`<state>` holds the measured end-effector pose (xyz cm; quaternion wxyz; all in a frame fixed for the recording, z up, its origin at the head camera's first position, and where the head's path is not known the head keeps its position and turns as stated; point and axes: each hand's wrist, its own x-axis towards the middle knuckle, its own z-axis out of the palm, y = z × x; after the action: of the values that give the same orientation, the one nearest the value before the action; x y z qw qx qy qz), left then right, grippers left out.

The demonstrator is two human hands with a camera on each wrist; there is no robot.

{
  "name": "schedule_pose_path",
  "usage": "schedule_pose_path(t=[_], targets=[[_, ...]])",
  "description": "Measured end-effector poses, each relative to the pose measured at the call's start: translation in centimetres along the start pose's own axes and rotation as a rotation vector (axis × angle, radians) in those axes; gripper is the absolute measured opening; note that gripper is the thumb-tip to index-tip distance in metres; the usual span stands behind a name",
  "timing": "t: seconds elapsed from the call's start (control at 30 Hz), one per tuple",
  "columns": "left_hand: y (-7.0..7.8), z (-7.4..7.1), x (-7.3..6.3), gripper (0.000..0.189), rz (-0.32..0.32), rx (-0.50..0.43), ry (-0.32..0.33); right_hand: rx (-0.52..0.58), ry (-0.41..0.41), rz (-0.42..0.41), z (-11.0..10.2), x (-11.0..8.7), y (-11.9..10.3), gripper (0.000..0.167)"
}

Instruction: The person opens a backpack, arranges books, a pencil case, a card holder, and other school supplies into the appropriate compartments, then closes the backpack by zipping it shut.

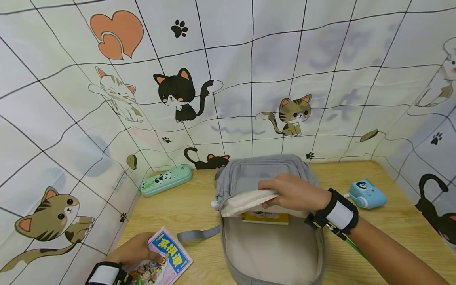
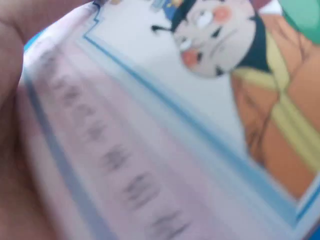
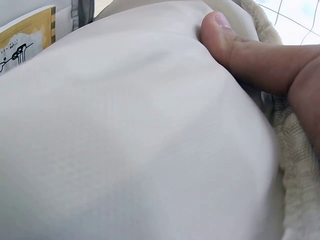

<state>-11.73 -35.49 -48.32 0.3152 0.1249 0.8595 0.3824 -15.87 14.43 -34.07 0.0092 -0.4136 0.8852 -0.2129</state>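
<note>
Room in bag [image 1: 274, 253], nr half; flap [image 1: 246, 202] partly blocks yellow bk [image 1: 265, 218].

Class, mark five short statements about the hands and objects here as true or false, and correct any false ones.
1. The left hand holds a pink, rectangular book with a blue title panel. True.
2. A mint-green, oblong, panda-printed case lies left of the grey fabric backpack. True.
3. The backpack is closed. False: it is open.
4. A yellow-covered book shows inside the backpack. True.
5. The right hand grips the case. False: it grips the backpack's cream fabric flap.
</note>
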Motion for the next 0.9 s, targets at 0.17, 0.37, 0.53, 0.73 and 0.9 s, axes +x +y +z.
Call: schedule_pose_path(t=[0.17,0.37,0.53,0.73,0.9], targets=[[1.4,-0.9,-0.1,0.048,0.055,-0.24,-0.117,0.005,0.002,-0.006,-0.1,0.0,0.2,0.02],[3.6,-0.9,0.5,0.034,0.087,-0.427,-0.196,0.004,-0.006,0.007,-0.5,0.1,0.3,0.019],[7.0,1.1,2.1,0.033,0.128,-0.548,-0.27,0.002,-0.002,0.032,-0.9,0.3,0.4,0.019],[10.9,5.1,5.8,0.037,0.183,-0.573,-0.408,-0.003,0.004,0.043,-1.2,0.4,0.3,0.018],[13.8,8.7,9.2,0.04,0.2,-0.54,-0.51,0.014,0.007,0.053,-1.0,0.5,0.3,0.017]])
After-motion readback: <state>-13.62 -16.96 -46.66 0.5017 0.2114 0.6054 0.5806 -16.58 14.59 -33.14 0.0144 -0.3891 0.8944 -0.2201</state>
